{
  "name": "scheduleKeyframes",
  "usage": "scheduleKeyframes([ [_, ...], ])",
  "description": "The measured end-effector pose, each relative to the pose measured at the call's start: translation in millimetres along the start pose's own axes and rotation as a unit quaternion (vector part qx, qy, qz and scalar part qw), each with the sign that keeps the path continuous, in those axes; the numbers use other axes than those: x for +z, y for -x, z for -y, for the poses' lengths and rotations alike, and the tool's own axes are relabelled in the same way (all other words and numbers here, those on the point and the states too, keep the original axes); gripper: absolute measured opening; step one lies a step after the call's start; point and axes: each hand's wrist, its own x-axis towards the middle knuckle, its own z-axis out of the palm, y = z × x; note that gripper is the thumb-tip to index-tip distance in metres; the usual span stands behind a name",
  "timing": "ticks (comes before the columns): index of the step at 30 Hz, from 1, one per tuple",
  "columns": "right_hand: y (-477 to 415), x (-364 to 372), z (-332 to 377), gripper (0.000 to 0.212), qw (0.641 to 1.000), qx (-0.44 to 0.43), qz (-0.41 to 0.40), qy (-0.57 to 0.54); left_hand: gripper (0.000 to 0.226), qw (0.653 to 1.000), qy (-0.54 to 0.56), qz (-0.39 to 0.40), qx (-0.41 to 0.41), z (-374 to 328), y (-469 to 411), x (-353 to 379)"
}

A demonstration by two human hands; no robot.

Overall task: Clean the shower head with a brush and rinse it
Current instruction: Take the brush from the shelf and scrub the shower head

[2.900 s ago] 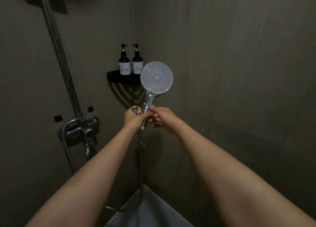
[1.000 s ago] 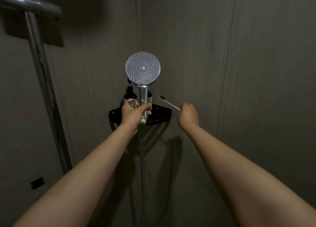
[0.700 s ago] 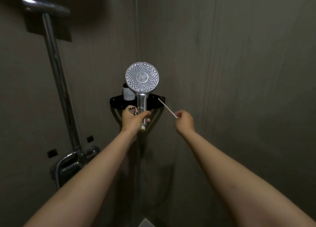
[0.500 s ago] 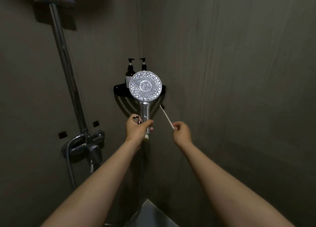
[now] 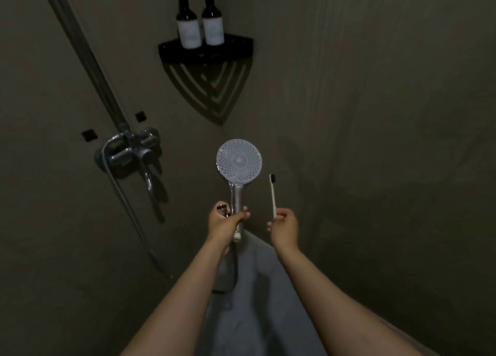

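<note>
Slippage looks the likeliest trouble: right hand [image 5: 284, 228] pinches the brush [image 5: 273, 194] only by its tail end, bristles just beside the shower head [image 5: 239, 162], whose handle the left hand [image 5: 224, 225] grips upright.

Left hand [image 5: 225, 222] grips shower head [image 5: 239, 162] by its handle, face up twd camera, w/ right hand [image 5: 284, 226] pinching brush [image 5: 273, 194] upright just beside it, not touching.
</note>
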Motion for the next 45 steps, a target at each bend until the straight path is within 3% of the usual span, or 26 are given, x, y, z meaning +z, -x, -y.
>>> scheduleKeyframes([
  [9, 44.1, -15.8, -12.8, 0.026, 0.999, -0.042, 0.007, -0.010, 0.046, 0.992, 0.013, 0.093, -0.082, 54.3, 34.3, -10.6],
  [19, 66.4, -79.1, 70.1, 0.024, 0.980, -0.190, 0.009, -0.056, 0.052, 0.986, 0.003, 0.164, 0.012, 24.3, 44.9, -11.0],
  [23, 67.6, -98.6, 87.5, 0.025, 0.969, -0.245, 0.004, 0.017, 0.049, 0.984, 0.022, 0.175, 0.030, 14.1, 52.4, -14.3],
  [28, 72.6, -93.8, 91.6, 0.011, 0.960, -0.273, -0.009, 0.066, 0.049, 0.984, 0.027, 0.169, 0.049, 4.9, 58.9, -14.0],
  [32, 73.2, -89.4, 87.0, 0.020, 0.946, -0.298, -0.037, 0.124, 0.046, 0.984, 0.014, 0.164, 0.070, -5.0, 64.6, -20.3],
  [41, 75.6, -95.2, 105.4, 0.023, 0.931, -0.333, -0.005, 0.151, 0.046, 0.984, -0.037, 0.150, 0.092, -8.8, 76.9, -21.0],
  [45, 70.8, -105.0, 112.4, 0.021, 0.932, -0.319, -0.043, 0.163, 0.046, 0.982, -0.049, 0.150, 0.102, -12.6, 79.8, -25.7],
])
